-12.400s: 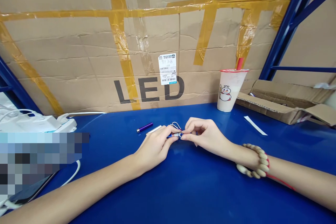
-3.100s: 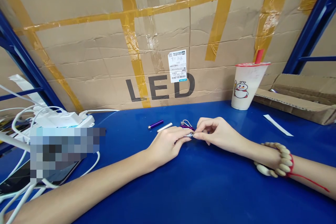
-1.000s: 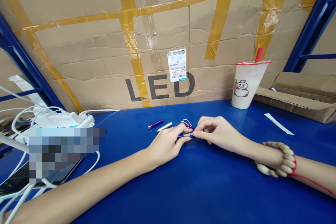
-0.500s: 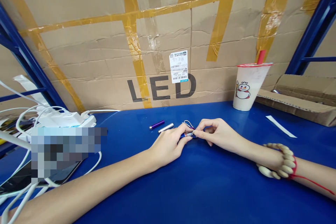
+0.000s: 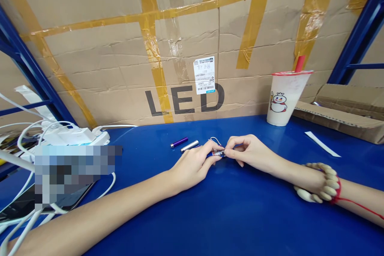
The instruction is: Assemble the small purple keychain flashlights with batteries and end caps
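I see the left hand (image 5: 193, 166) pinching a blue printed tube (image 5: 218, 153) in its grip over the bench (image 5: 234, 212), the right hand (image 5: 252, 154) pinching one end.

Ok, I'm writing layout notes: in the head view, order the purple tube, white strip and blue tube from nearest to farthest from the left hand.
1. Blue tube: held in the left hand.
2. Purple tube: beyond that hand, left of the silver tube.
3. White strip: far right, past the right hand.
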Demonstrator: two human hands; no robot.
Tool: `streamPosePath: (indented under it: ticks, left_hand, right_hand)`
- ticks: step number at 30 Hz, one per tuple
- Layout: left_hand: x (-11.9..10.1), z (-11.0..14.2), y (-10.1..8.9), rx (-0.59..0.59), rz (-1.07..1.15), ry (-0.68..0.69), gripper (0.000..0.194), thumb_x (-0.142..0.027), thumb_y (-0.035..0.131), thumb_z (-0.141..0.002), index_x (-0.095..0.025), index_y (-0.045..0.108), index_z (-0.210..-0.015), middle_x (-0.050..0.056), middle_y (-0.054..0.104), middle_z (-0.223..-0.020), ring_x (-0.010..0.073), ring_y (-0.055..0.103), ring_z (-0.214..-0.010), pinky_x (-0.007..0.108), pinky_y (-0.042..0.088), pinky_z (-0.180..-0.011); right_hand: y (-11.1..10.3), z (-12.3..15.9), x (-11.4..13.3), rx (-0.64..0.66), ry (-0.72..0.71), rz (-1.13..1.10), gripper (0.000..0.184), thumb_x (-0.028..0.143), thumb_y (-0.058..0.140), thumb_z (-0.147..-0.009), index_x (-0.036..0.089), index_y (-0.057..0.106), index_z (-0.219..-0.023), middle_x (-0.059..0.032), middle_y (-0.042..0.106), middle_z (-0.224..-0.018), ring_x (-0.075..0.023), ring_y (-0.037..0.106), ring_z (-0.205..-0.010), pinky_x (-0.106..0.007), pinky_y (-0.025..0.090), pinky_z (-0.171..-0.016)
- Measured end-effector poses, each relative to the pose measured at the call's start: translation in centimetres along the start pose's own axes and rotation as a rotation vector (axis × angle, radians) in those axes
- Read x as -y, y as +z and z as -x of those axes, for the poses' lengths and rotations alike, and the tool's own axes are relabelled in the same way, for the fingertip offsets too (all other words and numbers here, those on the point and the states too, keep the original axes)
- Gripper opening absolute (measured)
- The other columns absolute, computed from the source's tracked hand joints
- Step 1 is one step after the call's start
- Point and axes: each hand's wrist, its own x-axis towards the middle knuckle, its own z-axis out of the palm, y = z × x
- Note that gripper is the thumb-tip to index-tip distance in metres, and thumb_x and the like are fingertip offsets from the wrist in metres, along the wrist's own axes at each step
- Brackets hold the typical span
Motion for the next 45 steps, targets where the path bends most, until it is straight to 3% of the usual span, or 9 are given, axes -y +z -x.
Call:
streamPosePath:
  ticks: [7, 13, 19, 30, 37, 41, 45]
  left_hand:
    - [-0.3, 0.0, -0.2, 0.006, -0.007, 0.000, 0.020, -0.026, 0.036, -0.093, -0.021, 0.044, -0.111, 0.001, 0.057, -0.107, 0.0127, 0.056, -0.093, 0.024, 0.041, -0.079]
    - [-0.3, -0.2, 0.0, 0.013, -0.080, 0.033, 0.019, -0.025, 0.034, -0.093, -0.016, 0.052, -0.093, 0.004, 0.059, -0.095, 0.0147, 0.054, -0.090, 0.025, 0.041, -0.081]
    - [0.0, -0.2, 0.0, -0.006, -0.119, 0.130, 0.020, -0.023, 0.037, -0.092, -0.015, 0.055, -0.098, 0.005, 0.062, -0.096, 0.0150, 0.055, -0.091, 0.025, 0.042, -0.082]
    - [0.6, -0.1, 0.0, 0.019, -0.160, 0.185, 0.021, -0.022, 0.039, -0.091, -0.015, 0.056, -0.102, 0.005, 0.062, -0.098, 0.0146, 0.056, -0.090, 0.023, 0.043, -0.080]
    - [0.1, 0.0, 0.0, 0.028, -0.184, 0.085, 0.021, -0.025, 0.040, -0.091, -0.015, 0.054, -0.104, 0.005, 0.061, -0.100, 0.0158, 0.057, -0.094, 0.025, 0.043, -0.083]
    - [-0.2, 0.0, -0.2, 0.059, -0.133, 0.004, 0.026, -0.031, 0.035, -0.093, -0.018, 0.046, -0.113, 0.005, 0.057, -0.112, 0.0169, 0.055, -0.102, 0.028, 0.043, -0.085]
    - [-0.4, 0.3, -0.4, 0.057, -0.124, 0.008, 0.027, -0.029, 0.034, -0.093, -0.020, 0.042, -0.117, 0.004, 0.055, -0.117, 0.0167, 0.054, -0.105, 0.029, 0.043, -0.087]
  right_hand:
    - [0.0, -0.1, 0.1, 0.037, 0.003, -0.100, 0.031, 0.041, 0.069, -0.063, 0.013, 0.056, -0.060, 0.0009, 0.053, -0.058, -0.0054, 0.042, -0.042, -0.021, 0.030, -0.046]
    - [0.0, -0.1, -0.2, 0.046, -0.013, -0.074, 0.030, 0.041, 0.067, -0.065, 0.013, 0.057, -0.059, 0.0016, 0.050, -0.053, -0.0059, 0.041, -0.042, -0.021, 0.030, -0.045]
    - [0.0, -0.2, -0.3, 0.086, -0.031, -0.095, 0.026, 0.036, 0.068, -0.064, 0.013, 0.057, -0.058, 0.0011, 0.053, -0.060, -0.0050, 0.042, -0.042, -0.019, 0.033, -0.042]
    - [-0.1, 0.0, -0.2, 0.102, -0.002, -0.047, 0.023, 0.033, 0.070, -0.063, 0.014, 0.057, -0.058, 0.0012, 0.052, -0.060, -0.0062, 0.043, -0.044, -0.020, 0.034, -0.042]
    - [-0.1, -0.4, -0.9, 0.098, 0.047, 0.008, 0.036, 0.046, 0.070, -0.059, 0.014, 0.055, -0.056, 0.0018, 0.047, -0.048, -0.0068, 0.038, -0.042, -0.022, 0.028, -0.046]
    - [-0.3, -0.7, -1.4, 0.108, 0.059, 0.038, 0.042, 0.054, 0.067, -0.062, 0.014, 0.052, -0.056, 0.0022, 0.044, -0.044, -0.0071, 0.035, -0.044, -0.023, 0.027, -0.049]
    - [-0.3, -0.8, -1.8, 0.130, 0.055, 0.059, 0.045, 0.057, 0.064, -0.064, 0.015, 0.050, -0.056, 0.0025, 0.042, -0.042, -0.0077, 0.034, -0.044, -0.023, 0.027, -0.050]
